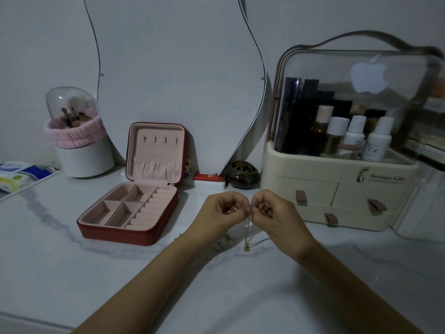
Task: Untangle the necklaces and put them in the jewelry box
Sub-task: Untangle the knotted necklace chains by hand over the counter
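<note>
The necklaces (248, 233) are thin gold chains held up just above the desk (72, 273), near the middle of the scene, with their lower loops and a small pendant trailing down onto the marble surface between the two wrists. The left hand (224, 210) and the right hand (274, 210) are raised side by side, knuckles almost touching, and the fingers (243, 206) of each are curled in and pinched on the chain where the hands meet. To my eye this is the untangling step, not yet the putting away: the chains hang as one bunch and nothing lies in the jewelry box (127, 213).

The box sits open to the left of the hands, lid propped up against the mirror (168, 68), its pink compartments and ring rolls bare. The next move probably calls for a fine pull with the fingertips to tease one strand free of the other, gently, since links this thin could kink or tighten into a knot.

Much is hard to make out. The light is dim, the chains are hair-thin, and I cannot tell how many there are or where the knot sits; the curled fingers hide the exact grip. Part of the chain slips behind the left wrist.

To the right stands a cream makeup organiser (337, 194) with drawers, cut off at the edge.
</note>
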